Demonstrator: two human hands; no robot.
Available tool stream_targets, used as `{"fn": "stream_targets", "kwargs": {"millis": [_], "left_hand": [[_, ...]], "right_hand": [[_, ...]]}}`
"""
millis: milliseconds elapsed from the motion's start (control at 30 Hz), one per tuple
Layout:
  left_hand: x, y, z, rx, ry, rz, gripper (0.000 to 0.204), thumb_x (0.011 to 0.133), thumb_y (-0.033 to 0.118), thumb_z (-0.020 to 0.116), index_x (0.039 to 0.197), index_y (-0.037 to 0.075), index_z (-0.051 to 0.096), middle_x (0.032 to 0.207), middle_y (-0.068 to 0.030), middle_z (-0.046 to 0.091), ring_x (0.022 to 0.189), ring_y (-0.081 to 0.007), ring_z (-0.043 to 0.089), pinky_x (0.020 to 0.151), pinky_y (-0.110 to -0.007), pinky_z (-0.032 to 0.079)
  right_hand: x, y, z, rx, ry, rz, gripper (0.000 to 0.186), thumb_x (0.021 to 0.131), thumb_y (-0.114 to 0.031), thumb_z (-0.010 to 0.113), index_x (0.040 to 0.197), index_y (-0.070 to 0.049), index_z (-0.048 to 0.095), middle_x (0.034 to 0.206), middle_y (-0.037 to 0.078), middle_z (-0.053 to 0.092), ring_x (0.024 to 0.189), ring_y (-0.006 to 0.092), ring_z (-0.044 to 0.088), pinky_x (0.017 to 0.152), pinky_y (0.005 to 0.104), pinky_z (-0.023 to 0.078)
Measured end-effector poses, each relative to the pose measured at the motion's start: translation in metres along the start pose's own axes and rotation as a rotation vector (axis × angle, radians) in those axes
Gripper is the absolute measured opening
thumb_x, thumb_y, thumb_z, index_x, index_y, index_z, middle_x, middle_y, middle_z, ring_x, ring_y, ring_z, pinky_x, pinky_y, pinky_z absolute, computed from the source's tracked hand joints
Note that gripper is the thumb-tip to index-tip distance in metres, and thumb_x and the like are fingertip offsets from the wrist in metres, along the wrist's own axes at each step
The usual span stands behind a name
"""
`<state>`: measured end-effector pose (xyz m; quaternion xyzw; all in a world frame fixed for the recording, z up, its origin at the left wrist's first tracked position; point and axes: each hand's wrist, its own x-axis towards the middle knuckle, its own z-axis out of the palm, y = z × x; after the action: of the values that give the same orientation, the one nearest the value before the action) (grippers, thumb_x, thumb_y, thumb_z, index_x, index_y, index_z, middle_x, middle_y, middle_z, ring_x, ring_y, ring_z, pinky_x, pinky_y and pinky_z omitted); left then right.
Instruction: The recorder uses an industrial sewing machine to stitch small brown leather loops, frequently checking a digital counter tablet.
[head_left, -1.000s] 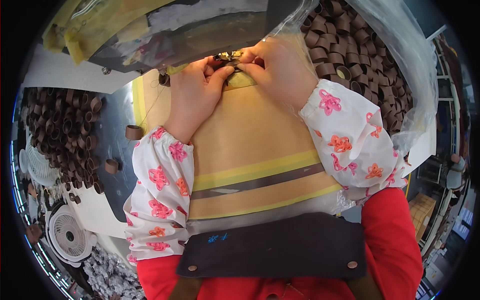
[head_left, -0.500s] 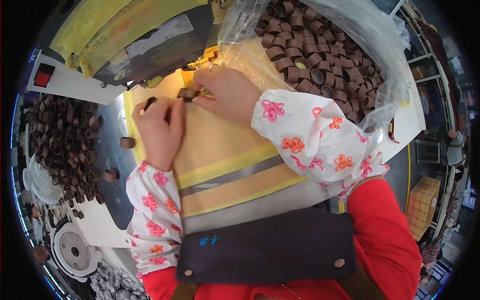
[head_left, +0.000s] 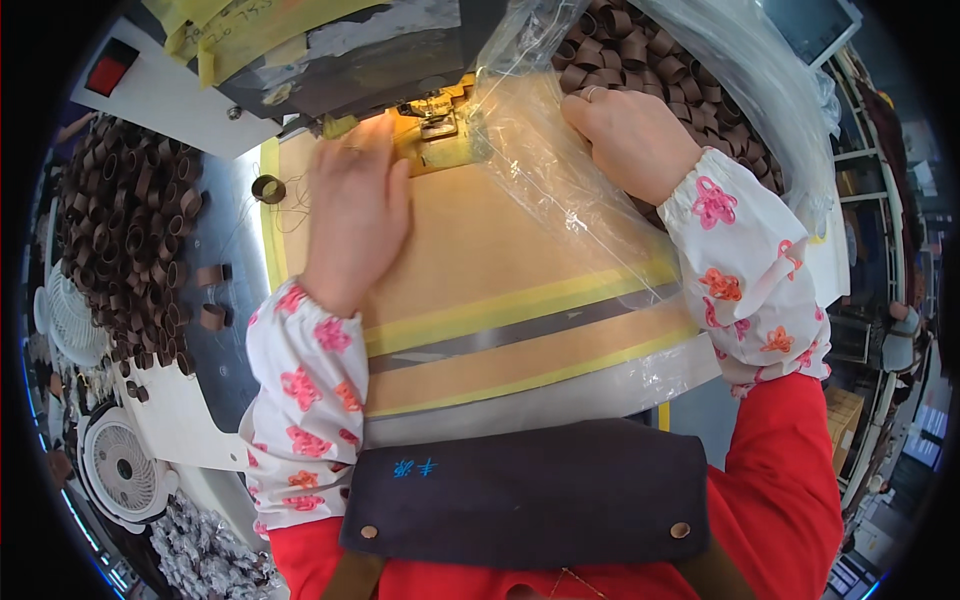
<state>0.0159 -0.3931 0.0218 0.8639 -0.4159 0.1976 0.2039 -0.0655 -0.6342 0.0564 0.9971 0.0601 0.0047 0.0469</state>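
My left hand (head_left: 357,205) lies over the tan work surface (head_left: 470,225), left of the lit presser foot (head_left: 438,127) of a sewing machine. Its fingers stretch forward, slightly blurred, with the thumb apart; no held thing shows. A brown ring-shaped band (head_left: 268,188) with loose thread stands just left of that hand. My right hand (head_left: 640,140) is at the near left edge of a heap of brown bands (head_left: 690,85) in a clear plastic bag (head_left: 530,170). Its fingers are curled in; whatever they pinch is hidden.
The machine's dark head (head_left: 370,55), with yellow tape on it, overhangs the far side. A large pile of brown bands (head_left: 130,230) lies at the left, with two loose bands near it, one a brown band (head_left: 213,317). A white fan (head_left: 125,468) stands at lower left.
My right hand has left the machine and moved right to the bagged bands. My left hand has shifted right, its fingers now straighter. The view has turned slightly.
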Motion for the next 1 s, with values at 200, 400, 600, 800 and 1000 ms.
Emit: {"fn": "stream_targets", "kwargs": {"millis": [200, 400, 600, 800, 1000], "left_hand": [[0.003, -0.002, 0.03, -0.086, 0.003, -0.122, 0.024, 0.082, 0.011, 0.053, 0.1, -0.005, 0.052, 0.086, -0.0188, 0.056, 0.084, -0.0334, 0.053, 0.072, -0.039, 0.042], [0.008, 0.001, 0.018, -0.423, -0.026, -0.337, 0.016, 0.084, 0.013, 0.054, 0.093, 0.0, 0.057, 0.069, -0.0147, 0.057, 0.06, -0.028, 0.055, 0.057, -0.036, 0.043], [0.001, -0.007, 0.021, -0.747, -0.008, -0.413, 0.015, 0.08, 0.008, 0.058, 0.092, 0.0, 0.061, 0.061, -0.003, 0.053, 0.054, -0.0099, 0.049, 0.051, -0.025, 0.039], [0.005, -0.008, 0.014, -0.853, -0.134, -0.443, 0.02, 0.075, 0.003, 0.063, 0.095, 0.003, 0.064, 0.06, 0.0015, 0.051, 0.053, -0.0036, 0.042, 0.048, -0.02, 0.035], [0.002, -0.008, 0.021, -0.848, -0.082, -0.389, 0.015, 0.073, 0.003, 0.064, 0.088, 0.003, 0.064, 0.057, 0.0007, 0.049, 0.052, -0.0048, 0.043, 0.046, -0.021, 0.035]], "right_hand": [[0.021, -0.037, -0.004, 1.054, 0.162, 0.042, 0.018, 0.069, -0.002, 0.057, 0.086, 0.0, 0.053, 0.075, 0.007, 0.058, 0.059, 0.0157, 0.056, 0.053, 0.0278, 0.045], [0.045, -0.062, 0.034, 1.628, 0.131, 0.188, 0.022, 0.072, 0.003, 0.053, 0.092, 0.003, 0.045, 0.076, 0.007, 0.055, 0.06, 0.0102, 0.055, 0.053, 0.0239, 0.045], [0.044, -0.067, 0.035, 1.636, 0.134, 0.238, 0.019, 0.074, 0.003, 0.05, 0.093, 0.002, 0.048, 0.078, 0.008, 0.057, 0.06, 0.0099, 0.055, 0.054, 0.0227, 0.046], [0.044, -0.061, 0.03, 1.612, -0.001, 0.217, 0.016, 0.077, 0.004, 0.047, 0.091, 0.003, 0.055, 0.078, 0.008, 0.059, 0.062, 0.01, 0.057, 0.055, 0.0221, 0.048], [0.044, -0.065, 0.032, 1.59, 0.022, 0.29, 0.013, 0.077, 0.003, 0.052, 0.089, 0.002, 0.057, 0.077, 0.008, 0.061, 0.065, 0.0105, 0.058, 0.057, 0.0221, 0.05]]}}
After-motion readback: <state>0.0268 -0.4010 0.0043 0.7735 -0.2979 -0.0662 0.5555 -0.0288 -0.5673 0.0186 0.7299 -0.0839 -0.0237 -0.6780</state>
